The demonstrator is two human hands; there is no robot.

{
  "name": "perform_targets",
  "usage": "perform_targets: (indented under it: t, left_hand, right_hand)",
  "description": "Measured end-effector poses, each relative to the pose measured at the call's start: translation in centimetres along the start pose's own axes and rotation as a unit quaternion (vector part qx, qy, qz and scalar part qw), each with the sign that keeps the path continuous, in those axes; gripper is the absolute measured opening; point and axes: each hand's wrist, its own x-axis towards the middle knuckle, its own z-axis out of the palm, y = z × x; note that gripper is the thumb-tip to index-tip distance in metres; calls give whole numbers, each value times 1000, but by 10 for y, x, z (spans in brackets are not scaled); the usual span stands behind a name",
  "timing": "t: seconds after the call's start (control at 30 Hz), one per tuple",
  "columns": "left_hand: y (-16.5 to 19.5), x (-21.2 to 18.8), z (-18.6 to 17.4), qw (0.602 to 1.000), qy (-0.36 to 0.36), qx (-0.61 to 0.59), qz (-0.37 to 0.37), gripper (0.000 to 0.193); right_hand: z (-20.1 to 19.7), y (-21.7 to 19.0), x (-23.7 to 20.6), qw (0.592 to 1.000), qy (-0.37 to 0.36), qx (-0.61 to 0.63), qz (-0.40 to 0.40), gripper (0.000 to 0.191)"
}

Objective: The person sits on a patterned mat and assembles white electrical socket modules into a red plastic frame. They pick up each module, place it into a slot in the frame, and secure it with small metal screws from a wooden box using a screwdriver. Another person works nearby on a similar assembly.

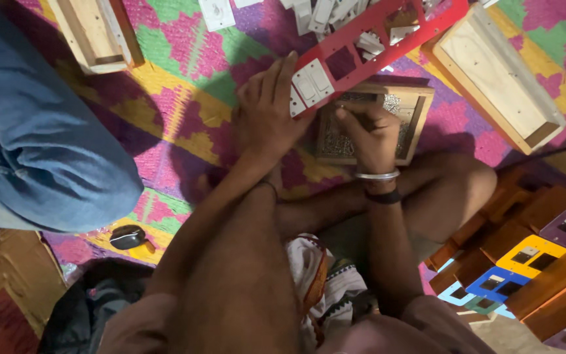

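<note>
A long red switch-plate frame point(388, 46) lies slanted across a small open wooden box point(414, 121) on a patterned mat. White switch modules point(310, 84) sit in the frame's near end. My left hand point(266, 108) rests flat on that end, fingers against the white switches. My right hand point(369, 134) is curled inside the wooden box below the frame; whether it grips something small is hidden. A metal bangle and a dark band circle my right wrist.
Loose white switch modules point(322, 13) lie at the top. Wooden boxes sit at top left point(93, 33) and right point(499, 78). Coloured plates on wooden boxes point(525, 262) stack at the right. Another person's blue-clad leg point(40, 144) fills the left. A small dark object point(128, 236) lies nearby.
</note>
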Motion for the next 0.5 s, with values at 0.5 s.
perform_targets:
  t: [0.5]
  left_hand:
    - [-2,1,4,1000,9,-8,2,93]
  right_hand:
    - [13,-8,11,993,-10,101,53,17]
